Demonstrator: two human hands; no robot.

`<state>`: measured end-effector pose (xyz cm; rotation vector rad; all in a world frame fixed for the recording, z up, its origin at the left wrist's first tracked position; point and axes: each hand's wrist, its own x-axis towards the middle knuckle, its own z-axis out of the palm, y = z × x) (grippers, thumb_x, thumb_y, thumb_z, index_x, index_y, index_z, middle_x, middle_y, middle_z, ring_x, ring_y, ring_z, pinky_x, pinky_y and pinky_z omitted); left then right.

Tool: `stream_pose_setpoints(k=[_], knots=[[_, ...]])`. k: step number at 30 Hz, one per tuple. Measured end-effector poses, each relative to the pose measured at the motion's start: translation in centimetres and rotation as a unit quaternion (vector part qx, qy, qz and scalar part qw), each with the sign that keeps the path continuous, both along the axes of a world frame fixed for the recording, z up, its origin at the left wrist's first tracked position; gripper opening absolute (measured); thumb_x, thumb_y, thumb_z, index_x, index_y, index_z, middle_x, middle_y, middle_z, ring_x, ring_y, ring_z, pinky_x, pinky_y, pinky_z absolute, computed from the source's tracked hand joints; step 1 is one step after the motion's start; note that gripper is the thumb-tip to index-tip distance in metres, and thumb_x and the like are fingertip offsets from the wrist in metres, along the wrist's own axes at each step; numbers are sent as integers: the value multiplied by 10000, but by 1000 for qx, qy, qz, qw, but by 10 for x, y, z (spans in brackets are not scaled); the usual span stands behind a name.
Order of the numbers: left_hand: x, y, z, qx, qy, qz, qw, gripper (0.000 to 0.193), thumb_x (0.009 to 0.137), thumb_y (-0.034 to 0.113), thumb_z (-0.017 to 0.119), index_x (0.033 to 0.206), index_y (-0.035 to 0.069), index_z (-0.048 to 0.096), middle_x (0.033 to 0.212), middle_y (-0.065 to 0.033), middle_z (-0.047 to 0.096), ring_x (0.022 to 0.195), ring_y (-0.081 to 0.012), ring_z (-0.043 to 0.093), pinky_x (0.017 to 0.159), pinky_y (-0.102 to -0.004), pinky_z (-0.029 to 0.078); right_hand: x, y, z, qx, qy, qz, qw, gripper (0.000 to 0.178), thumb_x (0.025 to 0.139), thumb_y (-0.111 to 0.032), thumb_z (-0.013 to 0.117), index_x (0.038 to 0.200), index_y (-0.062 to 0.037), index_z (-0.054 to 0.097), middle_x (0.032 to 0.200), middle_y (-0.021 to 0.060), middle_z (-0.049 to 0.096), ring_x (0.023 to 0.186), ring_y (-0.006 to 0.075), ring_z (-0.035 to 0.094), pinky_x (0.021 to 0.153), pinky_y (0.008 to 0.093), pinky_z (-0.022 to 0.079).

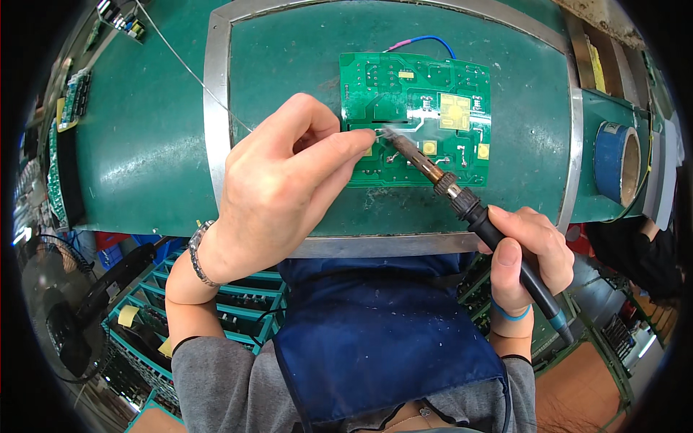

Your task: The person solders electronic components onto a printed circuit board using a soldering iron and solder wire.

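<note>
A green circuit board [390, 90] with pale yellow patches lies on the green work surface. My right hand [530, 252] grips a black-handled soldering iron [474, 214], slanted with its tip down at the board's left-middle part. Faint smoke hangs around that tip. Beside it, the thumb and fingers of my left hand [274, 177] are pinched on a thin solder wire [175, 56], which comes in from the upper left. The exact contact between wire, tip and board is too small to tell. From the board's far edge loops a blue lead [437, 39].
A metal frame strip [216, 108] borders the work surface. At right stands a blue roll [610, 164]. Several boards [74, 99] sit at the far left. A teal rack [151, 299] and a black fan [72, 325] are lower left. Another person's dark sleeve [628, 249] shows at right.
</note>
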<state>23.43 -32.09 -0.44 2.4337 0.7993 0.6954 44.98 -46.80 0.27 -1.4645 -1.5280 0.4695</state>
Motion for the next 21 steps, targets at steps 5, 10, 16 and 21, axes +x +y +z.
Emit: stream_pose_setpoints(k=[5,10,16,21], knots=[[-5,3,2,22,34,-3,999,241,711,-30,767,934,55,736,752,-37,535,601,-128,536,530,-256,434,-2,3,-3,4,11,5,1000,188,792,-43,675,968,23,678,727,127,682,543,220,638,517,295,517],[1,2,0,14,34,-13,999,243,704,-31,764,928,58,736,745,-37,532,601,-130,537,521,-259,429,4,-1,0,1,-4,-5,1000,177,804,-57,679,957,30,675,727,128,683,538,214,636,510,290,512],[11,5,-8,30,0,-35,999,243,698,-38,759,921,54,734,735,-32,534,612,-138,541,526,-267,433,8,-8,-2,9,-3,-29,1000,179,839,-93,671,935,58,667,723,129,684,538,203,631,504,286,505],[15,9,-9,59,-5,-63,996,245,694,-33,761,920,57,729,745,-44,549,614,-153,544,527,-274,439,9,-10,-2,15,-8,-56,998,175,846,-94,666,923,63,669,697,122,672,528,191,616,493,276,488]])
